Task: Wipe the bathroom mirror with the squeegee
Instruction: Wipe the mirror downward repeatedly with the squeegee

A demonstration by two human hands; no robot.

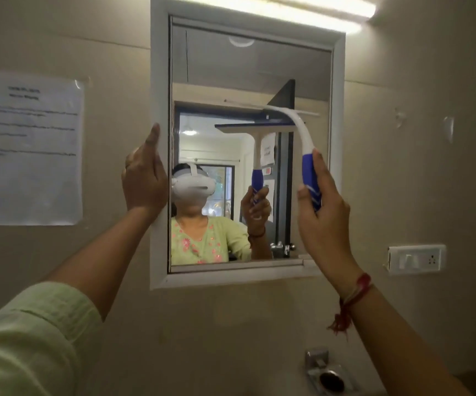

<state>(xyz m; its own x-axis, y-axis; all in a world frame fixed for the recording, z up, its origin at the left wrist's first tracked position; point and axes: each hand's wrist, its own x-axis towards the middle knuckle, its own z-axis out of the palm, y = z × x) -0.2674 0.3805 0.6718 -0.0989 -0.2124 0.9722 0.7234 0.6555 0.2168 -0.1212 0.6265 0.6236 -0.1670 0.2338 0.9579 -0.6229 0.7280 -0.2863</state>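
Observation:
The bathroom mirror (211, 67) hangs on the wall in a pale grey frame (159, 81). My right hand (321, 207) grips the blue handle of a white squeegee (302, 135), whose curved neck rises to a blade lying across the glass around mid-height, right of centre. My left hand (144, 178) grips the frame's left edge, fingers pointing up. The glass reflects a person in a light green top, the squeegee and a doorway.
A printed paper sheet (28, 147) is stuck to the wall on the left. A white switch and socket plate (415, 258) sits to the right. A tube light (302, 10) glows above the mirror. A metal tap (322, 370) is at the bottom.

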